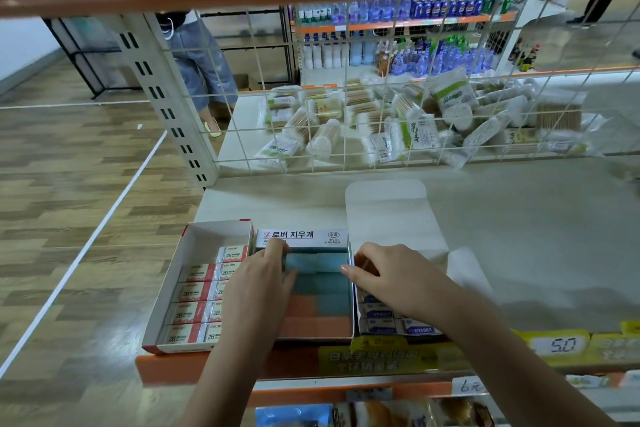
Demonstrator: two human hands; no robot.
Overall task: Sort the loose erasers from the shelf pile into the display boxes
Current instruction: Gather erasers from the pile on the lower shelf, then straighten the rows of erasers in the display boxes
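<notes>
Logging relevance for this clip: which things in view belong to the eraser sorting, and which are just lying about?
Belongs to the job:
- middle display box of blue and orange erasers
- left box of 2B erasers
- right box's ERASER packs
- left hand, right hand

Just lying about:
- cotton swab packs behind the wire grid
- price tags

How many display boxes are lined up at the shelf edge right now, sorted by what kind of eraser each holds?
Red-and-white cardboard box with red-sleeved 2B erasers: 1
White cardboard box with Korean label holding bare blue and orange erasers: 1
White cardboard box with blue-sleeved "ERASER" erasers: 1
Total: 3 boxes
</notes>
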